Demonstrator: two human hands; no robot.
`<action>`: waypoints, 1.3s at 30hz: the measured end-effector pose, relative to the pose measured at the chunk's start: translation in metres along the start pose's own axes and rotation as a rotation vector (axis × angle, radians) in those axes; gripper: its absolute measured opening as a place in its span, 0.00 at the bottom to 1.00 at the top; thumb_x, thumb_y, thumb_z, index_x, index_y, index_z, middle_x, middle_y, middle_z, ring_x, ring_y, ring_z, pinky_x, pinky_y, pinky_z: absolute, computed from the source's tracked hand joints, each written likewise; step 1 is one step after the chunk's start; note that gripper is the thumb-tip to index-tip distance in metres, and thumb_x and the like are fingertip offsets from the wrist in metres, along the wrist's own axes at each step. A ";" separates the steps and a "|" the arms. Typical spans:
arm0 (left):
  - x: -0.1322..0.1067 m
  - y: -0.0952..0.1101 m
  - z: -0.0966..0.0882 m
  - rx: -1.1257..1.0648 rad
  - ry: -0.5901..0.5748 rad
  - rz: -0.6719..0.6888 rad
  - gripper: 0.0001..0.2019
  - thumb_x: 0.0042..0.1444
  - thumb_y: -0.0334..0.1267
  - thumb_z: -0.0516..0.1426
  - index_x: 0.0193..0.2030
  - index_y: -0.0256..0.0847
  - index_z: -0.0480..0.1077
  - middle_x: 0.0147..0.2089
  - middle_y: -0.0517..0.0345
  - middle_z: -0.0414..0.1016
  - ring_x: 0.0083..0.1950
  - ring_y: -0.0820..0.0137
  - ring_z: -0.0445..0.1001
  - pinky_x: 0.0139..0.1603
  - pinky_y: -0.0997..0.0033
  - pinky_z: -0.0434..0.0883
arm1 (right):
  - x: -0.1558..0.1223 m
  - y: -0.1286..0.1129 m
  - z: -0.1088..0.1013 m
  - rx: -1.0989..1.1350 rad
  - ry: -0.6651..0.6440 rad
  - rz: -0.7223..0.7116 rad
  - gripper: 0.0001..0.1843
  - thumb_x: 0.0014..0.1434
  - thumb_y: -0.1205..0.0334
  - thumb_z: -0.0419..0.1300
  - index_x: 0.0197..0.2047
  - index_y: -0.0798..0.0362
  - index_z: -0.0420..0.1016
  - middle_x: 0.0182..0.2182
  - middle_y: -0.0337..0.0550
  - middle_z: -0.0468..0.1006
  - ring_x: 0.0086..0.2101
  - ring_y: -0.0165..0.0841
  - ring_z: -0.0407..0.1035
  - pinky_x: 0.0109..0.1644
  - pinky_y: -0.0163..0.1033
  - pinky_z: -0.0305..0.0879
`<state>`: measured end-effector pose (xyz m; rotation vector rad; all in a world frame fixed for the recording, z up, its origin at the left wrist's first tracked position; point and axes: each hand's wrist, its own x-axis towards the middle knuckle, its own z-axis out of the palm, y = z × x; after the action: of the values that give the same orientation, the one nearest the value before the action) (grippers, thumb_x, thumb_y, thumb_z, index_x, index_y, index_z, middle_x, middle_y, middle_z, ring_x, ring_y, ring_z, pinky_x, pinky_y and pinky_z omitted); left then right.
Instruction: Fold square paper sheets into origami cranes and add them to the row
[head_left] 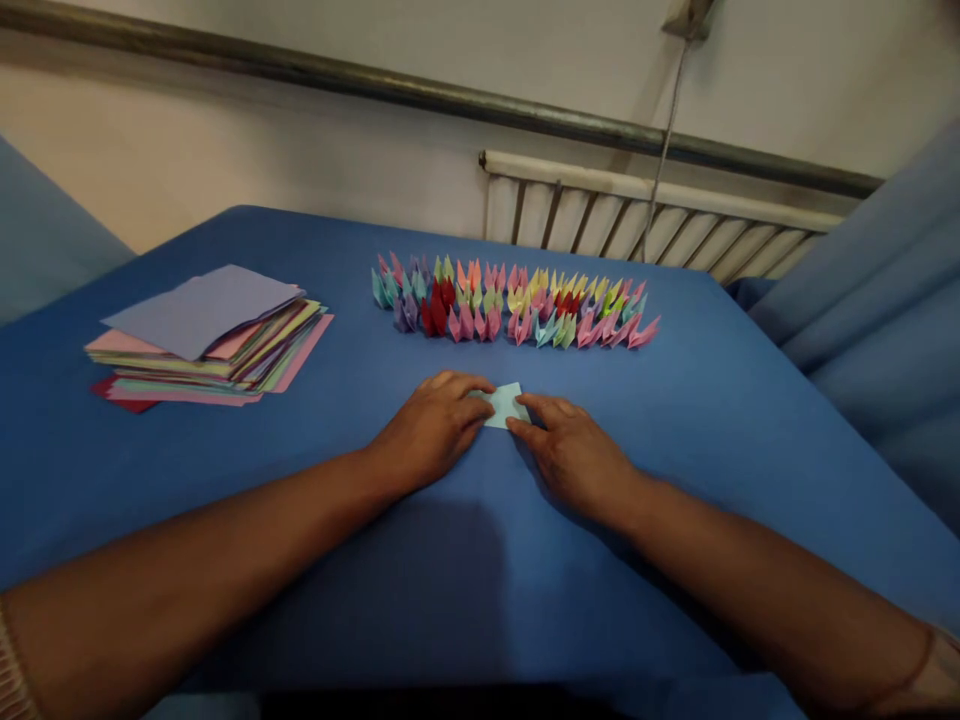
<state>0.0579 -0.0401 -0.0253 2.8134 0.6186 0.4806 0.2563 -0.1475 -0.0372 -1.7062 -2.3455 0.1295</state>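
A small piece of light blue folded paper (504, 404) lies on the blue tabletop between both hands. My left hand (440, 422) has its thumb and fingers closed on the paper's left side. From the right, my right hand (568, 447) grips the opposite edge, thumb nearer me and index finger farther off. Parts of the paper are hidden under the fingertips. Just beyond the hands stand rows of folded paper cranes (510, 305) in pink, red, yellow, green, blue and purple.
A stack of coloured paper sheets (206, 310) sits at the left, a purple sheet on top. The blue table (315, 560) reaches back towards a wall with a radiator (600, 195) and a long pipe (420, 95). A blue curtain (892, 300) hangs at the right.
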 end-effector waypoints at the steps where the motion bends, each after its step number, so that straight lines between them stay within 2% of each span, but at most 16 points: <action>1: -0.002 0.001 -0.001 0.030 -0.022 0.048 0.10 0.61 0.32 0.53 0.45 0.41 0.75 0.55 0.51 0.73 0.55 0.60 0.68 0.57 0.55 0.64 | -0.001 0.000 -0.001 -0.026 -0.014 -0.010 0.22 0.66 0.67 0.48 0.61 0.53 0.67 0.61 0.54 0.65 0.57 0.47 0.60 0.58 0.53 0.60; 4: -0.006 0.004 -0.004 0.105 -0.087 0.122 0.13 0.62 0.33 0.52 0.49 0.40 0.74 0.53 0.50 0.75 0.54 0.61 0.70 0.56 0.56 0.64 | -0.004 -0.002 -0.008 -0.085 -0.061 -0.022 0.21 0.67 0.67 0.47 0.60 0.56 0.68 0.59 0.56 0.67 0.55 0.46 0.63 0.55 0.51 0.63; 8: -0.009 0.004 -0.009 0.179 -0.126 0.114 0.14 0.63 0.35 0.52 0.51 0.39 0.74 0.54 0.51 0.76 0.51 0.60 0.71 0.54 0.57 0.65 | -0.007 -0.004 -0.020 -0.107 -0.112 -0.038 0.18 0.66 0.66 0.49 0.56 0.56 0.72 0.56 0.55 0.71 0.51 0.45 0.67 0.52 0.49 0.65; 11: -0.008 0.003 -0.009 0.206 -0.132 0.098 0.14 0.64 0.37 0.51 0.51 0.38 0.74 0.54 0.51 0.76 0.51 0.60 0.72 0.54 0.57 0.65 | -0.009 -0.002 -0.021 -0.074 -0.101 -0.032 0.17 0.67 0.65 0.49 0.53 0.55 0.74 0.54 0.54 0.73 0.49 0.43 0.68 0.52 0.49 0.65; 14: -0.005 0.002 -0.008 0.201 -0.120 0.084 0.13 0.65 0.38 0.51 0.49 0.39 0.74 0.52 0.52 0.77 0.51 0.61 0.72 0.54 0.58 0.65 | -0.003 0.006 -0.015 0.027 -0.023 -0.003 0.16 0.67 0.64 0.49 0.49 0.55 0.76 0.52 0.52 0.74 0.49 0.41 0.69 0.55 0.48 0.64; 18: -0.002 0.004 -0.006 0.196 -0.105 0.095 0.13 0.65 0.38 0.51 0.48 0.39 0.75 0.49 0.51 0.77 0.49 0.62 0.72 0.53 0.58 0.65 | 0.024 0.022 -0.002 0.187 0.181 0.094 0.17 0.65 0.61 0.54 0.55 0.55 0.70 0.55 0.54 0.72 0.54 0.40 0.65 0.58 0.47 0.61; 20: -0.002 0.004 -0.006 0.193 -0.098 0.101 0.13 0.65 0.37 0.50 0.48 0.40 0.74 0.48 0.50 0.77 0.49 0.62 0.72 0.52 0.58 0.65 | 0.043 0.026 0.001 0.233 0.168 0.097 0.18 0.64 0.59 0.55 0.56 0.55 0.70 0.51 0.51 0.75 0.51 0.38 0.68 0.58 0.45 0.61; 23: -0.003 0.005 -0.006 0.190 -0.089 0.114 0.13 0.66 0.38 0.50 0.48 0.40 0.74 0.47 0.50 0.77 0.49 0.62 0.71 0.52 0.58 0.65 | 0.067 0.027 0.003 0.258 0.090 0.128 0.14 0.61 0.60 0.59 0.49 0.54 0.75 0.43 0.47 0.78 0.43 0.35 0.71 0.49 0.40 0.63; 26: -0.003 0.004 -0.005 0.180 -0.074 0.125 0.13 0.66 0.38 0.49 0.47 0.40 0.74 0.48 0.50 0.77 0.49 0.62 0.71 0.53 0.57 0.65 | 0.075 0.025 0.001 0.300 0.004 0.209 0.06 0.60 0.63 0.58 0.39 0.51 0.76 0.34 0.40 0.79 0.33 0.31 0.70 0.37 0.35 0.61; 30: -0.002 0.005 -0.004 0.174 -0.064 0.133 0.14 0.66 0.38 0.48 0.47 0.39 0.75 0.50 0.51 0.76 0.50 0.61 0.70 0.54 0.56 0.64 | 0.058 0.022 -0.007 0.186 -0.015 0.373 0.05 0.58 0.64 0.57 0.36 0.51 0.74 0.31 0.40 0.79 0.31 0.32 0.70 0.33 0.35 0.56; 32: -0.001 0.007 -0.003 0.162 -0.065 0.127 0.15 0.66 0.39 0.48 0.48 0.39 0.74 0.51 0.51 0.76 0.51 0.61 0.70 0.55 0.57 0.64 | 0.043 0.020 -0.014 0.168 -0.029 0.434 0.05 0.56 0.64 0.58 0.38 0.51 0.72 0.31 0.41 0.79 0.31 0.32 0.70 0.33 0.35 0.55; 35: 0.001 0.012 -0.002 0.113 -0.066 0.114 0.14 0.65 0.41 0.50 0.51 0.40 0.73 0.52 0.51 0.75 0.52 0.62 0.70 0.56 0.57 0.64 | 0.023 0.015 -0.021 0.232 -0.067 0.486 0.12 0.55 0.66 0.59 0.44 0.51 0.69 0.26 0.37 0.77 0.26 0.31 0.68 0.30 0.35 0.53; 39: 0.002 0.022 -0.003 0.046 -0.049 0.099 0.14 0.65 0.41 0.51 0.50 0.39 0.73 0.52 0.51 0.74 0.52 0.61 0.69 0.56 0.57 0.64 | 0.011 0.010 -0.017 0.371 -0.044 0.482 0.12 0.55 0.68 0.58 0.44 0.49 0.68 0.24 0.33 0.75 0.23 0.28 0.66 0.28 0.33 0.54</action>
<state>0.0661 -0.0583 -0.0159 2.9001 0.4891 0.4189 0.2668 -0.1349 -0.0213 -2.0329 -1.7442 0.6442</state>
